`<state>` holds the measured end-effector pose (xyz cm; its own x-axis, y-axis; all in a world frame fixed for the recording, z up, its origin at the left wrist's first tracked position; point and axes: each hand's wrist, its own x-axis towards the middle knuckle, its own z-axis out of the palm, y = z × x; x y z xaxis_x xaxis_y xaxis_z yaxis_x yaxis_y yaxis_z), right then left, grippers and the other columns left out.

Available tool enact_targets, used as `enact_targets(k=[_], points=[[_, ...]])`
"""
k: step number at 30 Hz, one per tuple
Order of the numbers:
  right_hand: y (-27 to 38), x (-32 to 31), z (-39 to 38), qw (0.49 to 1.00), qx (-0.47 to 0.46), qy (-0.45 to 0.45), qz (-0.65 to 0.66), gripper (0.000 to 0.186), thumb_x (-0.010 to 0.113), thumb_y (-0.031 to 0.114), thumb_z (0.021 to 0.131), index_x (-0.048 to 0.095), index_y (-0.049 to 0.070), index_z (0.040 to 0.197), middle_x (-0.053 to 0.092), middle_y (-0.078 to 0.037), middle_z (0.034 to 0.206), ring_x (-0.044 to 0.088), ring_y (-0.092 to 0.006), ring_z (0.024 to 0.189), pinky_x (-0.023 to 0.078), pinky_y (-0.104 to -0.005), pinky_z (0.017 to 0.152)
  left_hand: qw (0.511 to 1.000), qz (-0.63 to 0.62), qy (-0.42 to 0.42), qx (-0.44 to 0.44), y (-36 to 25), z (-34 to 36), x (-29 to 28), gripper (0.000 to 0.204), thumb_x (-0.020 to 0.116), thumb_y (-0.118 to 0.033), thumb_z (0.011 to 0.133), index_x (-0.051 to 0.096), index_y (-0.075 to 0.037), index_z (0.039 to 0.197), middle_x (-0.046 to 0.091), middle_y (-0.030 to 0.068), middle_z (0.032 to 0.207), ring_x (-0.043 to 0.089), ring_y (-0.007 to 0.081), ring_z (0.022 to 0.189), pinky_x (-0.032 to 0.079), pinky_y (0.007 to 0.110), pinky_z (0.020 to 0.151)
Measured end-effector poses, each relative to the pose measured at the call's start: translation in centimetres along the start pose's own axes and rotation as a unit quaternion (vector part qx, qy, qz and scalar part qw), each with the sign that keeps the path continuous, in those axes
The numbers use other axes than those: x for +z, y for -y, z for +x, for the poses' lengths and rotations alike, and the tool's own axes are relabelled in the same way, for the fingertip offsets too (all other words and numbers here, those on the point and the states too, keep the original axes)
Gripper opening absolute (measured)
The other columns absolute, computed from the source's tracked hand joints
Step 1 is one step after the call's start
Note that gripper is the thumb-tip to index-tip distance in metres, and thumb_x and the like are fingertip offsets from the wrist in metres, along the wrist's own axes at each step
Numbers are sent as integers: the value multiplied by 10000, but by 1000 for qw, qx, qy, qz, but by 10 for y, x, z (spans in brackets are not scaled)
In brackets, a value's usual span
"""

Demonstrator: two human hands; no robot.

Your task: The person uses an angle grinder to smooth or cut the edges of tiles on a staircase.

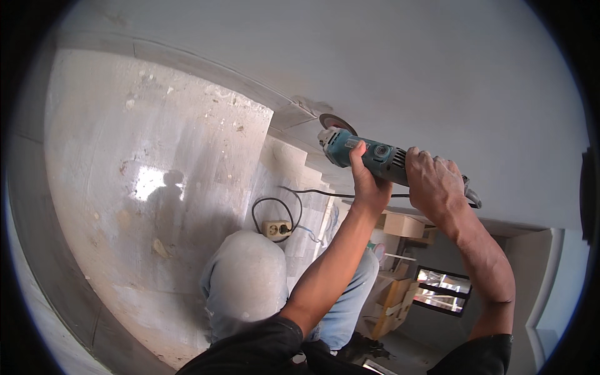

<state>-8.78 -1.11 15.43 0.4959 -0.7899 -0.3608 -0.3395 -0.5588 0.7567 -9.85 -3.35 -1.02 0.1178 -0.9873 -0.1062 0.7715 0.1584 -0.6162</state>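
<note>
A teal angle grinder (390, 156) lies across both my hands, its dark disc (339, 120) against or very close to the grey wall (400, 75), just by the end of a skirting tile (292, 116). My left hand (373, 186) supports the body behind the gear head, thumb laid along the side, other fingers mostly hidden beneath. Around the rear of the body my right hand (435, 184) is closed, knuckles up. A black cord (331, 193) trails from the tool. Whether the disc is spinning I cannot tell.
On the dusty landing, a cream socket block (276, 230) with a plug in it sits by my knee (250, 269). Steps (287, 153) descend beside the wall. Below are cardboard boxes (400, 225), wooden pieces (395, 309) and a window (442, 290). Tile skirting (187, 65) edges the landing.
</note>
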Motion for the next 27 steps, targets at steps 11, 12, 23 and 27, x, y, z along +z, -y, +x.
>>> enact_targets(k=[11,12,23,27], points=[[-31,83,16,986,-1,47,157,226,558,19,804,507,-44,1014,642,-211,951,697,-349,844,561,-423,721,978,139,-152,36,20,29,-45,440,635,-448,818,509,-105,1063,586,52,973,590,206,930,482,384,874],[-33,95,17,983,4,49,175,223,555,17,803,503,-40,1012,639,-214,951,695,-358,840,560,-428,722,975,152,-160,35,22,32,-51,441,637,-446,816,508,-104,1063,585,53,977,588,208,933,478,386,878],[-32,192,43,945,-1,13,326,197,549,32,800,496,0,987,648,-197,908,696,-359,797,554,-432,710,935,264,-227,66,12,56,-97,472,657,-405,804,474,-105,1120,571,76,1044,570,219,993,463,394,914],[-26,211,47,932,-7,13,362,179,549,35,799,506,-2,969,652,-194,905,701,-338,795,552,-424,706,923,296,-233,75,5,54,-105,458,658,-375,808,472,-106,1128,579,76,1054,584,217,1000,471,393,913]])
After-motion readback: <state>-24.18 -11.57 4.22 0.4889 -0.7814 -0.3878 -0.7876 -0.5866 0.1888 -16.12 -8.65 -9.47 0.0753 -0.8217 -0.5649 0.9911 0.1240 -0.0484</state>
